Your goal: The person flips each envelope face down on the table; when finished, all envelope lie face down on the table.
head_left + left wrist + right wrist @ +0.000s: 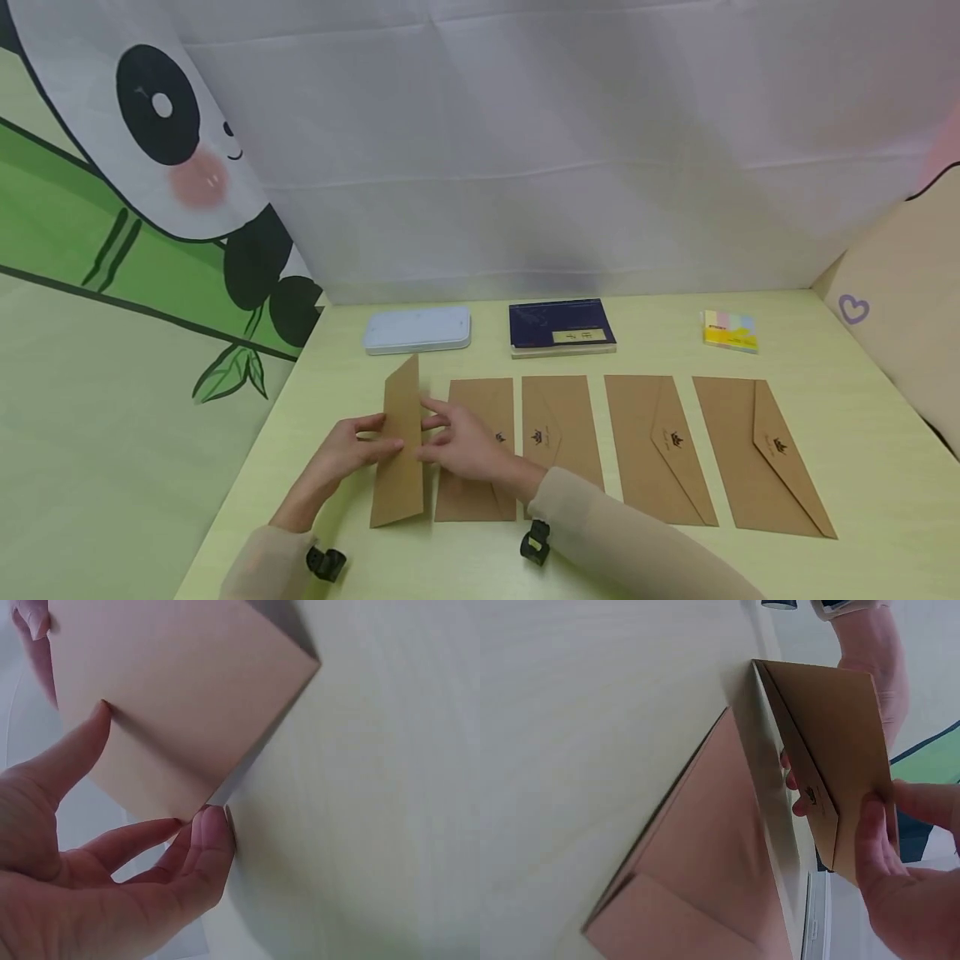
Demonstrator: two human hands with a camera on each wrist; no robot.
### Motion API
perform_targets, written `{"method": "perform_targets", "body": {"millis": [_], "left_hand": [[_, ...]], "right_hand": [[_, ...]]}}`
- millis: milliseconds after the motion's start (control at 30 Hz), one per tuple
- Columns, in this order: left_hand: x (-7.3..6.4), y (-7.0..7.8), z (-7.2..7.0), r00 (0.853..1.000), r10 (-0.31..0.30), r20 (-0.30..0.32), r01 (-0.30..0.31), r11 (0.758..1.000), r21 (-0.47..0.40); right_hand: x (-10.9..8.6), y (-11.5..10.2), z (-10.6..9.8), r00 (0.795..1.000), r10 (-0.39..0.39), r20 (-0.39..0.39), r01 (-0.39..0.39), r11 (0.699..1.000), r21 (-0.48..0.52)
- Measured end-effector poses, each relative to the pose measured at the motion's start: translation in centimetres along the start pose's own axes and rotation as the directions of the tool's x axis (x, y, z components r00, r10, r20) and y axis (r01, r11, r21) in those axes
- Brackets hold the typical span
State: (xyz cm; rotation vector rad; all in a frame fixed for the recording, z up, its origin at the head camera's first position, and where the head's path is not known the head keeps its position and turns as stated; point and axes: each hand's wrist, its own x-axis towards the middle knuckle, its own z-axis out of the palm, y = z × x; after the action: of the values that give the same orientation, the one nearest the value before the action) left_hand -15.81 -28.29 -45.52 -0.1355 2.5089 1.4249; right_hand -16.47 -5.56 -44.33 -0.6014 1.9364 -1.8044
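Observation:
A brown kraft envelope stands tilted up on its side between both hands, at the left end of a row of similar envelopes. My left hand pinches its left edge, the thumb on the plain face and fingers round the edge. On the opposite edge my right hand grips with thumb and fingers. The right wrist view shows the held envelope's flap side, with a small dark crown print. Just right of it, partly under my right hand, a second envelope lies flat.
Several more crown-printed envelopes, including the rightmost one, lie flat along the pale table. Behind them are a light blue flat case, a dark blue book and a pack of colored sticky notes. A white cloth hangs at the back.

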Motion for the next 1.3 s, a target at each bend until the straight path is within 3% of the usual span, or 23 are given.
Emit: {"method": "perform_targets", "body": {"millis": [267, 633, 900, 1300], "left_hand": [[-0.2, 0.1, -0.1, 0.997, 0.001, -0.081, 0.014, 0.983, 0.181], [-0.1, -0.7, -0.4, 0.993, 0.031, -0.115, -0.001, 0.967, 0.254], [0.2, -0.8, -0.5, 0.992, 0.029, -0.122, 0.011, 0.950, 0.312], [0.3, -1.1, -0.7, 0.988, 0.065, -0.141, -0.009, 0.931, 0.364]], "right_hand": [[0.5, 0.8, 0.4, 0.997, 0.014, -0.076, -0.033, 0.968, -0.248], [1.3, 2.4, 0.6, 0.996, 0.058, -0.069, -0.076, 0.955, -0.288], [1.7, 2.7, 0.8, 0.991, 0.102, -0.088, -0.126, 0.928, -0.351], [2.2, 2.6, 1.6, 0.986, 0.114, -0.121, -0.162, 0.826, -0.539]]}}
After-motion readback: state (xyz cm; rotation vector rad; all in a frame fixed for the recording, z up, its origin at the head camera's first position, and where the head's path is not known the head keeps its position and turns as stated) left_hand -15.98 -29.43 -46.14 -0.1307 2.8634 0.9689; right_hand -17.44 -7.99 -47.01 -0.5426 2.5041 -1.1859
